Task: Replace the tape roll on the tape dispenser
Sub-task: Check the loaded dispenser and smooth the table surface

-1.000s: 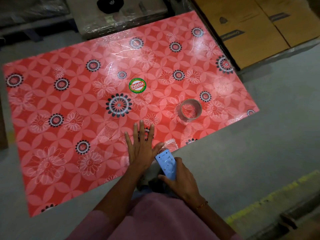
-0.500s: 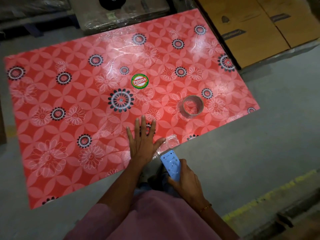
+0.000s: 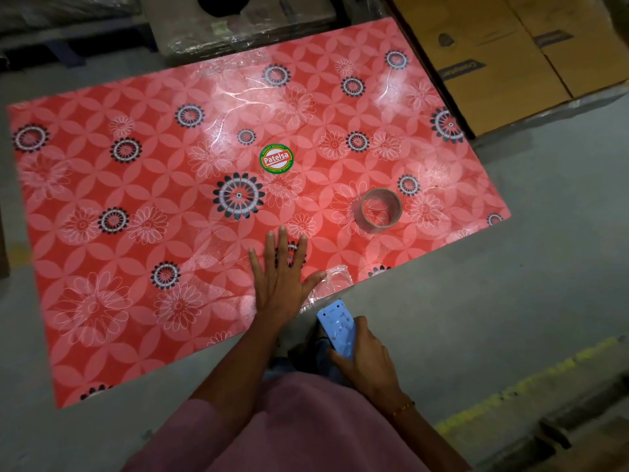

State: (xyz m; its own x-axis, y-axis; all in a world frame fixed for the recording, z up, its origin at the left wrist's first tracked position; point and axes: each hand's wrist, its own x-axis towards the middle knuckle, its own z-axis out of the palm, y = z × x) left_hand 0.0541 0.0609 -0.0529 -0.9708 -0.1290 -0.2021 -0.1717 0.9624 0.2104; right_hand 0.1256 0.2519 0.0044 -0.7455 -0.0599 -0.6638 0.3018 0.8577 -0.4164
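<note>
Nearest the person, right hand (image 3: pixel 366 361) grips the blue tape dispenser (image 3: pixel 337 327), fingers curled round its body, held off the near edge of the red floral table (image 3: pixel 136 318), nose pointing at the table. Left hand (image 3: pixel 280 277) lies flat, fingers spread, palm down on the table, holding nothing; thumb touches a crumpled bit of clear film (image 3: pixel 332 282) at the edge. Farther out, the tape roll (image 3: pixel 377 211) sits on the table, well apart from both hands, looks like a nearly bare core. Judgement: the dispenser spindle isn't visible, so loaded or not can't be told. For the step: keep the dispenser steady, free the left hand for the roll, and mind sticky film snagging.
</note>
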